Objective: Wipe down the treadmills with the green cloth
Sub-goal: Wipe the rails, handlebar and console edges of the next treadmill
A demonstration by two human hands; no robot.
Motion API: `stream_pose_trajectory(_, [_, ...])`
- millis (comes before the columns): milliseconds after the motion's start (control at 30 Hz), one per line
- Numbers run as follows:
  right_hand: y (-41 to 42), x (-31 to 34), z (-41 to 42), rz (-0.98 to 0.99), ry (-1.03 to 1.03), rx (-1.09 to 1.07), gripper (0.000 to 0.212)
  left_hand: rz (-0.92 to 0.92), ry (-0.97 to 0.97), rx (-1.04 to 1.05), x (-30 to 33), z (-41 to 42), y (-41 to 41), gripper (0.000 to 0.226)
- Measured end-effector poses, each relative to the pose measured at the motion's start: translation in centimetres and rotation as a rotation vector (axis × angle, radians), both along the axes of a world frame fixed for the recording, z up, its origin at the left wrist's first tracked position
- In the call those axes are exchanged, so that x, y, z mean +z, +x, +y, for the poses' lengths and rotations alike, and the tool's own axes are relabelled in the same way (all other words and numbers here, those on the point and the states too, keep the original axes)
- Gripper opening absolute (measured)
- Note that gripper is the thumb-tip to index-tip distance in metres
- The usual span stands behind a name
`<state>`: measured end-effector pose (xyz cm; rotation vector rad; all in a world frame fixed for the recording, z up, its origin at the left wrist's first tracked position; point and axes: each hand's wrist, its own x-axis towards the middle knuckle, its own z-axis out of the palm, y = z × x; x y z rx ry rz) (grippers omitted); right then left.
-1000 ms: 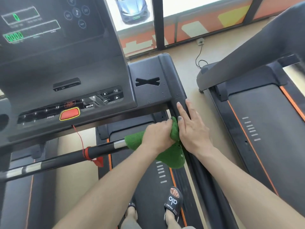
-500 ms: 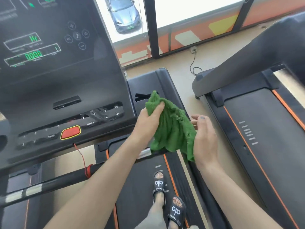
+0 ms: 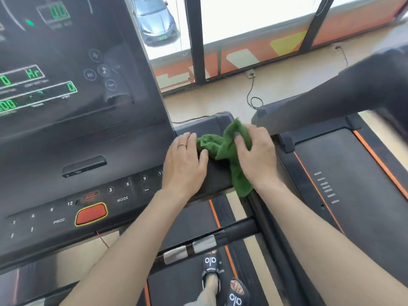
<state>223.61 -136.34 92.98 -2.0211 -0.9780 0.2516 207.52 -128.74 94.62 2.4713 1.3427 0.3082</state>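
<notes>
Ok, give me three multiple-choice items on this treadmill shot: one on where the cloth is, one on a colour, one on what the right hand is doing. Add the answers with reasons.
1. Where does the green cloth lie?
A. on the running belt
B. on the black side panel right of the console
C. on the floor

2. What colour is the big button under the console keys?
A. red with a yellow rim
B. blue
C. white

3. What is the right hand doing?
A. hanging free
B. pressing a key
C. gripping the cloth

Answers: 1 B, the cloth sits bunched on the side panel between both hands; 2 A, the button shows red edged in yellow; 3 C, its fingers curl round the cloth, while the left hand rests flat beside it.
</notes>
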Motion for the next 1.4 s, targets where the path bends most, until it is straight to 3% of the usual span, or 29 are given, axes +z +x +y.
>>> stream_pose_trajectory(100, [-1.7, -3.6, 2.2, -0.535, -0.344, 0.288, 0.051, 0.348, 0.137, -0.137, -1.8, 3.9, -0.5, 0.058])
stream_pose_trajectory(200, [-2.0, -4.6, 3.3, -0.68, -0.437, 0.378, 0.054, 0.454, 0.273, -0.224, -2.9, 5.7, -1.2, 0.058])
stream_pose_trajectory(333, [0.7, -4.8, 8.8, -0.716, -0.45, 0.41, 0.052, 0.382, 0.335, -0.224, -4.3, 5.8, -1.6, 0.055])
stream_pose_trajectory(500, [1.1, -4.1, 16.7, -0.637, -0.527, 0.375, 0.049, 0.422, 0.329, -0.22, -4.3, 5.9, -1.5, 0.061])
stream_pose_trajectory(767, [-3.2, -3.5, 0.8, -0.569, -0.488, 0.477, 0.051, 0.308, 0.273, -0.237, -4.2, 6.2, -1.7, 0.065])
stream_pose_trajectory(933, [0.2, -4.0, 8.0, -0.672, -0.441, 0.544, 0.05, 0.307, 0.255, -0.218, -4.1, 6.1, -1.5, 0.061])
stream_pose_trajectory(1067, [0.2, -4.1, 14.0, -0.593, -0.462, 0.353, 0.054, 0.354, 0.28, -0.217, -3.9, 6.1, -1.5, 0.058])
stream_pose_trajectory(1267, [-2.5, -4.0, 2.1, -0.578, -0.44, 0.484, 0.049, 0.331, 0.278, -0.204, -3.4, 5.9, -1.6, 0.061])
stream_pose_trajectory(1400, [-0.5, -3.5, 5.7, -0.645, -0.409, 0.648, 0.05, 0.248, 0.236, -0.187, -2.8, 5.4, -2.0, 0.063])
